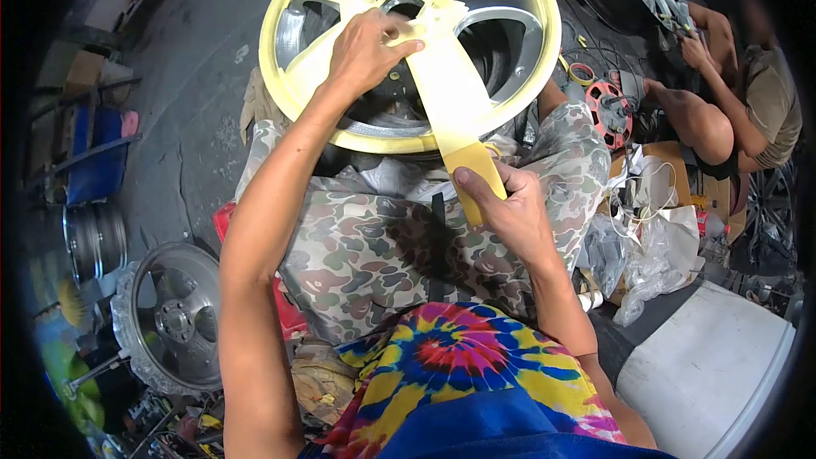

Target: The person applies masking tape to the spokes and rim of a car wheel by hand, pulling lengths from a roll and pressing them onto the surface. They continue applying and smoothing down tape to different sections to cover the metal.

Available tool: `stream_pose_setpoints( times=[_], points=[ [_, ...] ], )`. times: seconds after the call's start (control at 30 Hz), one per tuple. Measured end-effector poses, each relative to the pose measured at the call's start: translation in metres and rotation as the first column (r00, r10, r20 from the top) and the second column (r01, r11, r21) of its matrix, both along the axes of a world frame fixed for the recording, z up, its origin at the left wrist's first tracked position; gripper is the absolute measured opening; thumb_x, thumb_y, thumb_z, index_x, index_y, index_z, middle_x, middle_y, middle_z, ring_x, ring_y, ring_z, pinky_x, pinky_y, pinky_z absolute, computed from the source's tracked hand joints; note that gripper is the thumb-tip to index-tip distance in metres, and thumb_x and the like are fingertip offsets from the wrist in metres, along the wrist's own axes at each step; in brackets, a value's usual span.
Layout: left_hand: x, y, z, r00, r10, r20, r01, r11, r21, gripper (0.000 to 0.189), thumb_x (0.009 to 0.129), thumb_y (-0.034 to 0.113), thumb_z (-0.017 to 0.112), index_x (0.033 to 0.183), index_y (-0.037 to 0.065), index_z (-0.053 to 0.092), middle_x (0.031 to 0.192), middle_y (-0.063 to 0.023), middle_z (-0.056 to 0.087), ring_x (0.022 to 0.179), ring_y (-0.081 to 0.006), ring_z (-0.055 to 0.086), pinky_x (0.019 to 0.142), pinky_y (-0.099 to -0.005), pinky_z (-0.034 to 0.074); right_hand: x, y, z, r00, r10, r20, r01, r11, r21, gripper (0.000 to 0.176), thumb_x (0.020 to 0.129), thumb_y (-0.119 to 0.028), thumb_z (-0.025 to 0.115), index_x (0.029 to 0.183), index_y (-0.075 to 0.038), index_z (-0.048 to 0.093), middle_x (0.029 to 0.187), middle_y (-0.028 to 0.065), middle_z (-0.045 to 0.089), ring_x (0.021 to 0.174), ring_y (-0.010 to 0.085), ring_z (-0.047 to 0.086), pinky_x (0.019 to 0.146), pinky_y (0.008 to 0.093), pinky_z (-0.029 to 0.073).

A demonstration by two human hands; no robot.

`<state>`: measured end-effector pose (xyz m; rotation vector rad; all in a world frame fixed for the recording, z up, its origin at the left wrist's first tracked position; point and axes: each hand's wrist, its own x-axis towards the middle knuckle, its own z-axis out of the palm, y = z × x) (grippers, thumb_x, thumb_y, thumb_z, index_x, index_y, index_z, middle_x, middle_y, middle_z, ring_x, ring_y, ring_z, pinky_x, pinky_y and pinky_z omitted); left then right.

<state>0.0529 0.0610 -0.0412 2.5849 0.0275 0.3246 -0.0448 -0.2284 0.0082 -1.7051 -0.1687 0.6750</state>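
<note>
Left hand [367,53]: fingers bent, gripping nothing, thumb pressing yellow tape strip [448,85] onto wheel [535,17] spoke near hub. Right hand [512,211]: fingers pinch strip's lower end above lap. Second wheel [174,316] on floor, left.

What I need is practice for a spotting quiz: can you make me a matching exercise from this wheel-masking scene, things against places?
Things: 1 left hand; 2 right hand; 3 masking tape strip; 4 bare grey wheel.
Places: A on the floor, lower left; B pinching the strip's near end; C pressed on the taped wheel's hub; D stretched from hub past the rim.
Pairs: 1-C, 2-B, 3-D, 4-A.
</note>
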Motion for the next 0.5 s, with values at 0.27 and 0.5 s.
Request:
stream_pose_setpoints(
  times=[0.27,0.5],
  points=[
    [-0.034,-0.009,0.025,0.941,-0.305,0.149,0.260,0.929,0.263,0.026,0.100,0.023,0.065,0.117,0.006,0.076,0.120,-0.0079,0.075,0.118,-0.0307,0.064,0.102,-0.0426,0.049,-0.002,-0.009,-0.012,1.000,-0.011,0.002,0.011,1.000,0.026,0.037,0.099,-0.033,0.074,0.102,0.004,0.077,0.078,0.0038,0.073,0.071,0.0063,0.060,0.065,0.0266,0.050],
    [-0.049,-0.023,0.003,0.874,-0.483,-0.056,0.477,0.831,0.285,0.049,0.111,0.025,0.042,0.153,0.003,0.050,0.165,-0.0112,0.042,0.153,-0.0296,0.038,0.127,-0.0461,0.029,-0.001,-0.011,-0.014,1.000,-0.014,0.027,0.013,0.999,0.034,0.036,0.099,-0.031,0.074,0.100,0.004,0.076,0.075,0.0025,0.071,0.069,0.0060,0.059,0.062,0.0272,0.048]
  ],
)
